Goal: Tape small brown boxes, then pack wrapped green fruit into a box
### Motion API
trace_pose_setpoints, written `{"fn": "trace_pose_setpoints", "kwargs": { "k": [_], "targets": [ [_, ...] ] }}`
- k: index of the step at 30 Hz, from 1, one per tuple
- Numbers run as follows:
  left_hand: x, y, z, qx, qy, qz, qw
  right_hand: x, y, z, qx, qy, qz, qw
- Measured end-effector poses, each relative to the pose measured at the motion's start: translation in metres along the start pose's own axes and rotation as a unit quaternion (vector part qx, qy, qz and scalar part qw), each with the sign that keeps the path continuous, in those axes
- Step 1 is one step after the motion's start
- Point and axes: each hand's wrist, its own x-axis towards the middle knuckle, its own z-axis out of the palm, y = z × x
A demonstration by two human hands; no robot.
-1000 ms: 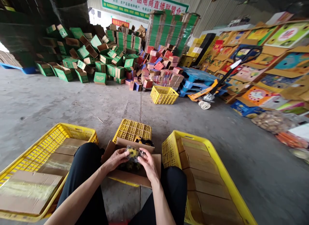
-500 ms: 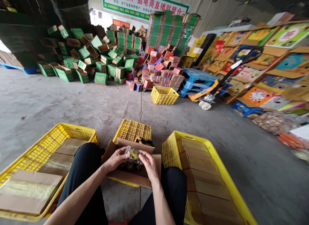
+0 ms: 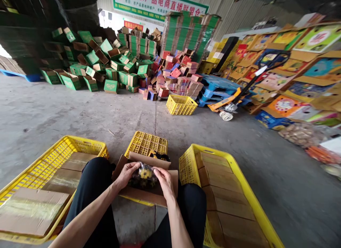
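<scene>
Between my hands, a clear plastic bag (image 3: 146, 172) with something yellow and dark in it is stretched out over an open cardboard box (image 3: 149, 195). My left hand (image 3: 129, 172) pinches the bag's left edge. On the other side, my right hand (image 3: 163, 179) pinches its right edge. Dark, lumpy contents show in the box below the bag, too shadowed to name. The box rests on an upturned yellow crate (image 3: 146, 143) between my knees. A black and yellow tool, perhaps a tape dispenser (image 3: 159, 155), lies behind the box's far flap.
Yellow crates holding closed cardboard boxes stand at my left (image 3: 90, 147) and right (image 3: 237, 162). Farther off are another yellow crate (image 3: 181, 105), a pallet jack (image 3: 229, 102), blue pallets (image 3: 217, 84), a heap of green boxes (image 3: 110, 85) and stacked colourful cartons (image 3: 285, 105).
The bag has been spread wider and flatter between my hands, so the yellow content shows more plainly. My left hand has shifted slightly; the surroundings have not moved.
</scene>
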Motion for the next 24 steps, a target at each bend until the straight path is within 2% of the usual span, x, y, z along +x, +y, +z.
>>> {"fn": "trace_pose_setpoints", "kwargs": {
  "k": [8, 12, 14, 18, 24],
  "targets": [
    [0.004, -0.002, 0.001, -0.011, -0.006, -0.024, 1.000, 0.008, 0.014, 0.000, -0.002, 0.051, 0.002, 0.999],
    [0.002, -0.001, -0.003, -0.025, 0.004, -0.071, 0.997, 0.010, 0.015, -0.004, 0.013, 0.086, 0.002, 0.996],
    [0.000, 0.001, -0.006, -0.024, -0.013, -0.092, 0.995, 0.009, 0.014, -0.006, 0.012, 0.097, -0.002, 0.995],
    [-0.002, 0.002, -0.010, 0.008, -0.060, -0.090, 0.994, 0.007, 0.012, -0.008, 0.009, 0.074, -0.003, 0.997],
    [0.002, -0.003, -0.013, 0.023, -0.031, -0.043, 0.998, 0.004, 0.011, -0.008, 0.028, 0.018, 0.004, 0.999]
  ]
}}
